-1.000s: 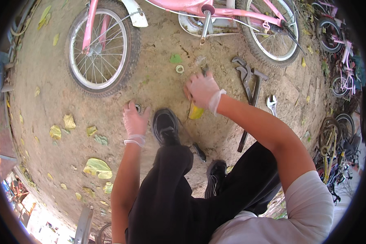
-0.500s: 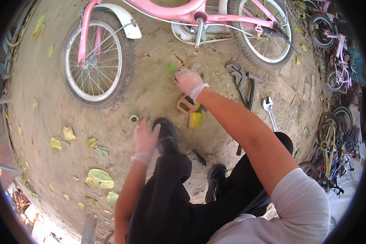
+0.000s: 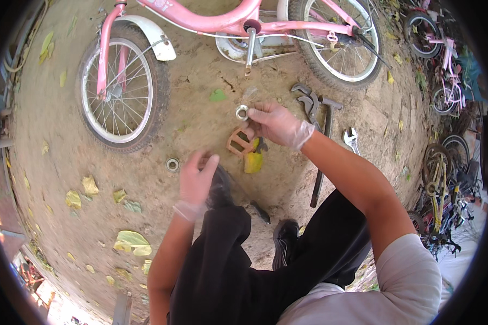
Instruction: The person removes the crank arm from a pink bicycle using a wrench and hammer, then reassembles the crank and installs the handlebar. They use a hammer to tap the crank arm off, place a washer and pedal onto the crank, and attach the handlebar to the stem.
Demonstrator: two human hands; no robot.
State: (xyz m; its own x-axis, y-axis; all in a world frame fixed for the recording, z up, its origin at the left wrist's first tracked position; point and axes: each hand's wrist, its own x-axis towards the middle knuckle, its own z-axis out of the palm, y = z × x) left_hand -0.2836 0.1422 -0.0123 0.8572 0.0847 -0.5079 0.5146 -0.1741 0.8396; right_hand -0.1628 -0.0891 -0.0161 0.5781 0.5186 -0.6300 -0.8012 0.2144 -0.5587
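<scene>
My right hand (image 3: 274,123), in a clear thin glove, pinches a shiny metal ring (image 3: 242,112) between thumb and fingers above the dirt. Just below it lies a faded pinkish pedal (image 3: 239,142), beside a yellow leaf. My left hand (image 3: 195,181), gloved too, hovers by my dark shoe with thumb and fingers apart and nothing visible in it. Close to its fingertips, a second round metal ring (image 3: 172,164) rests on the ground. Beyond both hands is a pink bicycle (image 3: 211,19) with a bare crank arm (image 3: 250,51) pointing towards me.
Right of my right hand lie a pipe wrench (image 3: 309,103), a hammer (image 3: 324,157) and an adjustable wrench (image 3: 351,140). A screwdriver with a black handle (image 3: 260,212) is between my feet. Fallen leaves (image 3: 133,242) dot the dirt at left. More bicycles (image 3: 442,184) stand along the right.
My right hand has come up and back from the ground near the green leaf, now showing the metal ring. My left hand has shifted slightly right, away from the ring on the ground.
</scene>
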